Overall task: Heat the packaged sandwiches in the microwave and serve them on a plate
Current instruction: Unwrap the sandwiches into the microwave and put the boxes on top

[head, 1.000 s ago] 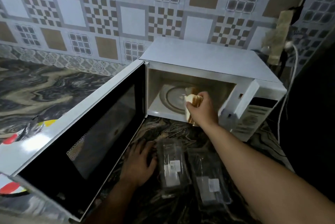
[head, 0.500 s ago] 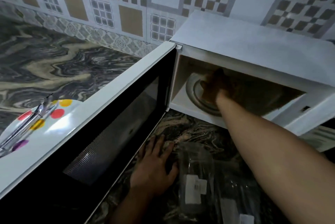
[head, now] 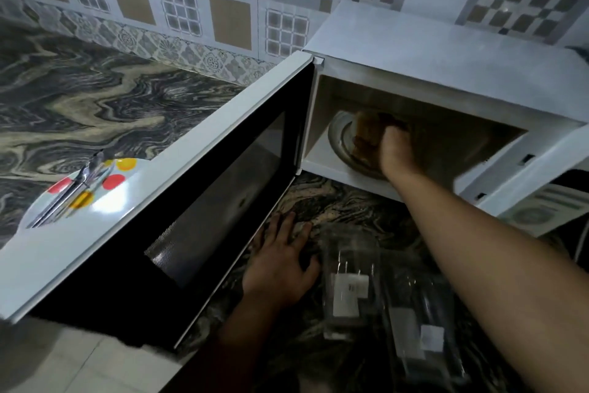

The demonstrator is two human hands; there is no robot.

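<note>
The white microwave (head: 430,51) stands open, its door (head: 178,201) swung out to the left. My right hand (head: 396,150) is inside the cavity, closed on a brown sandwich (head: 366,133) that rests on the glass turntable (head: 342,137). My left hand (head: 280,265) lies flat on the marble counter with fingers spread, just left of two clear plastic sandwich packages (head: 349,281) (head: 424,325) that look empty. A white plate with coloured dots (head: 95,188) sits on the counter left of the door, partly hidden by it.
Metal tongs (head: 68,192) lie on the dotted plate. The marbled counter (head: 79,99) runs back to a tiled wall. The open door blocks the way between the plate and the microwave. A white cable (head: 581,239) hangs at the right edge.
My right hand has carried the sandwich from the microwave's opening into the cavity, onto the turntable. The view has moved closer and to the left. My left hand has stayed on the counter.
</note>
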